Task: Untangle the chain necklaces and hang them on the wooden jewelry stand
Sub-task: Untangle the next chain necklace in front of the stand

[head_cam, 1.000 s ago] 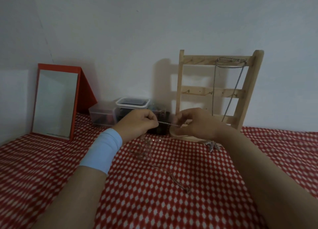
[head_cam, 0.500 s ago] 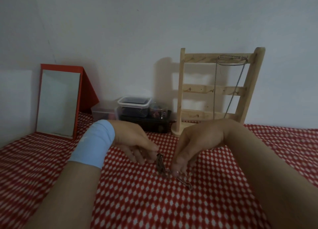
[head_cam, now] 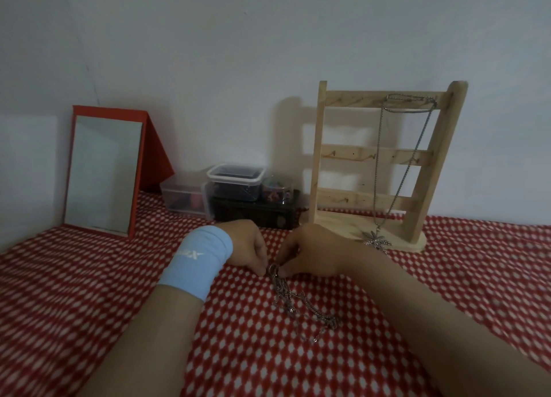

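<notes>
A tangled bunch of thin silver chains [head_cam: 293, 296] lies on the red-and-white cloth, trailing toward me. My left hand [head_cam: 249, 249], with a light blue wristband, and my right hand [head_cam: 310, 255] meet at the bunch's far end, and both pinch it with their fingertips. Behind the right hand stands the wooden jewelry stand [head_cam: 384, 158]. One silver necklace [head_cam: 384, 170] hangs from its top rail, and its leaf pendant [head_cam: 376, 239] rests on the stand's base.
A red-framed mirror [head_cam: 104, 173] leans at the back left. Clear plastic boxes [head_cam: 235, 182] and a dark box [head_cam: 253, 213] sit against the wall between mirror and stand. The red-and-white cloth [head_cam: 89, 292] covers the whole surface.
Both hands came down from chest height, where they held a chain stretched between them, to the cloth. They now pinch the bunched chains lying there.
</notes>
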A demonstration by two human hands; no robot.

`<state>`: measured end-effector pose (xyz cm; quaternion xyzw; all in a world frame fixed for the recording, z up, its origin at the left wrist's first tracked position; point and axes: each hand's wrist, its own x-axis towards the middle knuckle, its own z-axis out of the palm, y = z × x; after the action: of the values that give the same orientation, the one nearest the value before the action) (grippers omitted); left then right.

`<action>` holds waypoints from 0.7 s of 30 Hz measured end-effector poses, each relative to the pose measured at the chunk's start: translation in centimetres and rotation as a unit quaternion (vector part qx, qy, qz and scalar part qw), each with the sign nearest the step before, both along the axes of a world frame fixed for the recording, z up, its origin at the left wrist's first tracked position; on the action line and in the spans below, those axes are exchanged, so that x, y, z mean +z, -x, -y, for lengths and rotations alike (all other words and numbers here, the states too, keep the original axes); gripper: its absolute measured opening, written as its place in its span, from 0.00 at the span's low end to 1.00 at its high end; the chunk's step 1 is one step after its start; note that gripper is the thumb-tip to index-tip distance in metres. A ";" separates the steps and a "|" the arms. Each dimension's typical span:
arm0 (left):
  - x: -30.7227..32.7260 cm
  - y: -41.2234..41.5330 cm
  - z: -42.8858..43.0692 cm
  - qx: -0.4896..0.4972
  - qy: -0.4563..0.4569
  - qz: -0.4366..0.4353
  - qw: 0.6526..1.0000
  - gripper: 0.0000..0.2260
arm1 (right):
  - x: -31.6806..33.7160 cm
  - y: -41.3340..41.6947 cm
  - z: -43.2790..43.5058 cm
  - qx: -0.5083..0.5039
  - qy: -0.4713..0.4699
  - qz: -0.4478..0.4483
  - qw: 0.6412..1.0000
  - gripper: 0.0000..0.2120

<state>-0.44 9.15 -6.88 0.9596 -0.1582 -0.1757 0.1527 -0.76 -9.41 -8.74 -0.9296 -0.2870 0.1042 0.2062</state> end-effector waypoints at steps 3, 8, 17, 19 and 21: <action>0.5 0.2 -0.3 0.001 0.029 0.005 1.000 0.04 | 0.0 -0.1 0.5 -0.004 -0.029 -0.019 0.999 0.08; 1.1 0.3 0.2 0.010 0.075 0.010 0.997 0.02 | 0.6 0.0 1.5 -0.084 -0.237 -0.064 0.966 0.04; 1.4 -0.1 0.3 0.088 0.332 0.044 0.938 0.08 | 1.7 -0.2 3.1 -0.130 -0.328 -0.074 0.933 0.03; 1.6 -0.4 -0.2 0.127 0.376 0.076 0.915 0.09 | 2.2 -0.3 3.9 -0.096 -0.258 -0.093 0.957 0.01; 1.8 -0.4 -0.2 0.137 0.407 0.100 0.898 0.10 | 2.6 -0.4 4.4 -0.053 -0.106 -0.095 0.988 0.03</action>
<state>-0.01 9.35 -5.04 0.8386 -0.0969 0.0232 0.5355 -0.33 -13.77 -6.13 -0.9024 -0.2258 0.1499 0.3350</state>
